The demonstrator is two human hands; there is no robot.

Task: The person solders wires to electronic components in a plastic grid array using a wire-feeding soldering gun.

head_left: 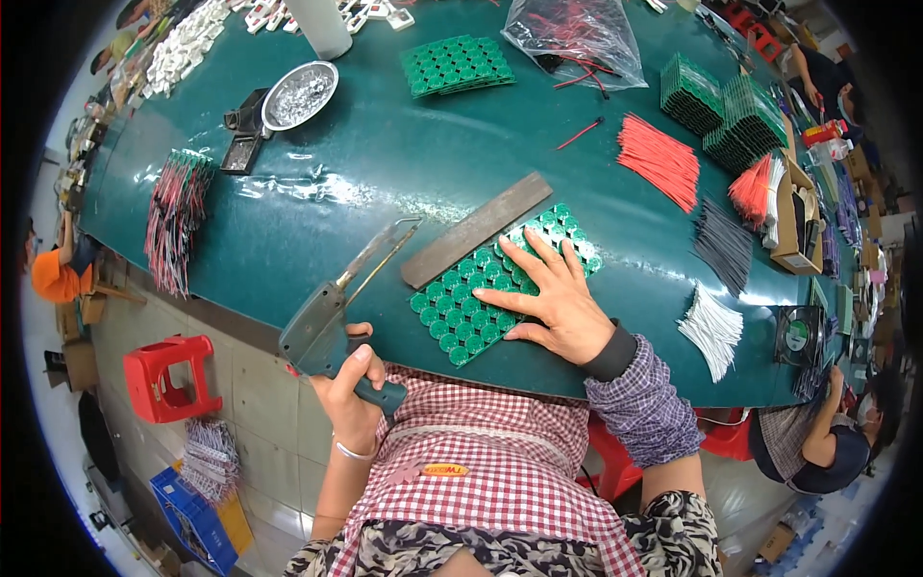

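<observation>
My left hand (352, 396) is wrapped round the handle of a grey soldering gun (315, 325). The gun's bent tip and thin feed tube point up and to the right, just left of a dark flat bar (479, 229) and apart from it. My right hand (567, 306) lies with fingers spread on green circuit board panels (460, 313) made of many round pieces; it holds nothing between its fingers. The panels rest at a slant along the near side of the bar. Part of the panels is hidden under my right hand.
Bundles of red wires (659, 162), black wires (723, 245) and white wires (710, 329) lie at right. Stacked green panels (690, 93) stand behind. A metal bowl (300, 96) and a wired board stack (179, 221) sit at left. A red stool (173, 378) stands on the floor.
</observation>
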